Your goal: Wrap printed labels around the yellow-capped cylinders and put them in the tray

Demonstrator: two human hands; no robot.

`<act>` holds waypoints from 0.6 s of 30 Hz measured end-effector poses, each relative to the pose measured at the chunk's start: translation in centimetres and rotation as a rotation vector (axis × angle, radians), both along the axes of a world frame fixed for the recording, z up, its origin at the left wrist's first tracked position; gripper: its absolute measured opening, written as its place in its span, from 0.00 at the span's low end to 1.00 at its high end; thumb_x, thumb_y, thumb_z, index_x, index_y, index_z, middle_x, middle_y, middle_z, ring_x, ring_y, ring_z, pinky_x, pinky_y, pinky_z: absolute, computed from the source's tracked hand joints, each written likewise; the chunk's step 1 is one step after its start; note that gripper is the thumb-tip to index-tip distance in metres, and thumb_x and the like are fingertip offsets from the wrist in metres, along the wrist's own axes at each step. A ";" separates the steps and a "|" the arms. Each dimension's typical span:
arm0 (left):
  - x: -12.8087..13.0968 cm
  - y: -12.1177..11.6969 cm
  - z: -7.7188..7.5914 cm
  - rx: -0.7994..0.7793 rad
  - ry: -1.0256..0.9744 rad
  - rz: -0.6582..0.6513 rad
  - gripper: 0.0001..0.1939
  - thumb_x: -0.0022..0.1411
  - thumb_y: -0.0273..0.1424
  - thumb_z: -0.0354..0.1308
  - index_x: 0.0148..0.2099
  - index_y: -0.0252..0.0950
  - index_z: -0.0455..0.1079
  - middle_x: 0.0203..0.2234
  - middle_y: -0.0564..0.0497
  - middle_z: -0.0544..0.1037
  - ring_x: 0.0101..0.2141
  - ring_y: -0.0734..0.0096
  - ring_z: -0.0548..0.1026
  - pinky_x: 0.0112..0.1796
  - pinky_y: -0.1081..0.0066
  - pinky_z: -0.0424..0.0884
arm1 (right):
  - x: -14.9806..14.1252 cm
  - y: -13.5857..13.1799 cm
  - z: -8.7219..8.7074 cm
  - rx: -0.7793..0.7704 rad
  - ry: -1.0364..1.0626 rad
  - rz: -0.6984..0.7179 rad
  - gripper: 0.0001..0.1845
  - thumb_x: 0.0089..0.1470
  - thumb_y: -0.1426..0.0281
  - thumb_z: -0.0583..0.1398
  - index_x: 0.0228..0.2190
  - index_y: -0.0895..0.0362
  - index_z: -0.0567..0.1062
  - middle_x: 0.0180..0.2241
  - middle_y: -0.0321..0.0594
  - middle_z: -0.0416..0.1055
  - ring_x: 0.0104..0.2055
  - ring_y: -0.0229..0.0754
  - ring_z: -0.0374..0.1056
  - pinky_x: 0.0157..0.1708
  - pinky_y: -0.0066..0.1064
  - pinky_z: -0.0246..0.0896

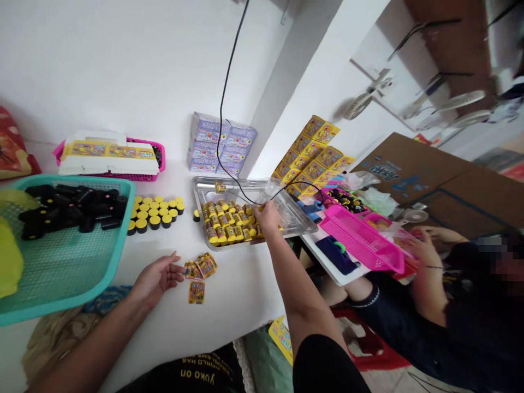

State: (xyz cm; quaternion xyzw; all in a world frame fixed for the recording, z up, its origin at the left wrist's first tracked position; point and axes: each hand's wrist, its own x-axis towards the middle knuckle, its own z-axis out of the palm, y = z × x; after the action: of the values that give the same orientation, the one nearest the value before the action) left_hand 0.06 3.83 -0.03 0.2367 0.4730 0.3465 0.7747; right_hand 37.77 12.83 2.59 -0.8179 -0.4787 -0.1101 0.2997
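Note:
My left hand (158, 277) rests on the white table with its fingers apart, touching a small pile of yellow printed labels (200, 268). My right hand (268, 214) reaches into a metal tray (204, 188) and its fingers close over one of the several small yellow-wrapped tubes (227, 221) lined up there. Whether it has lifted one is hard to tell. A cluster of black caps with yellow tops (154, 213) stands left of the tray.
A teal basket (73, 273) of black tubes sits at left, a pink basket (158, 150) behind it. Purple boxes (221, 144) and yellow boxes (311, 155) are stacked by the wall. A black cable (225, 93) hangs over the tray. Another person (450, 305) works at right beside a pink basket (360, 237).

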 end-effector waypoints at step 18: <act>0.8 -0.1 -2.8 0.697 0.476 0.029 0.08 0.48 0.31 0.65 0.23 0.37 0.69 0.17 0.55 0.68 0.21 0.75 0.63 0.24 0.75 0.57 | -14.6 -13.2 -2.2 0.026 0.218 0.686 0.14 0.55 0.61 0.59 0.23 0.55 0.73 0.23 0.35 0.67 0.25 0.37 0.63 0.28 0.29 0.59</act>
State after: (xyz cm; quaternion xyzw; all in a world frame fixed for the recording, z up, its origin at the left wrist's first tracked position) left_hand 0.87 3.70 -2.80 0.5512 0.4967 0.4322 0.5125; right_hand 23.20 -0.35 0.40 -0.6127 -0.6890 0.0788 0.3790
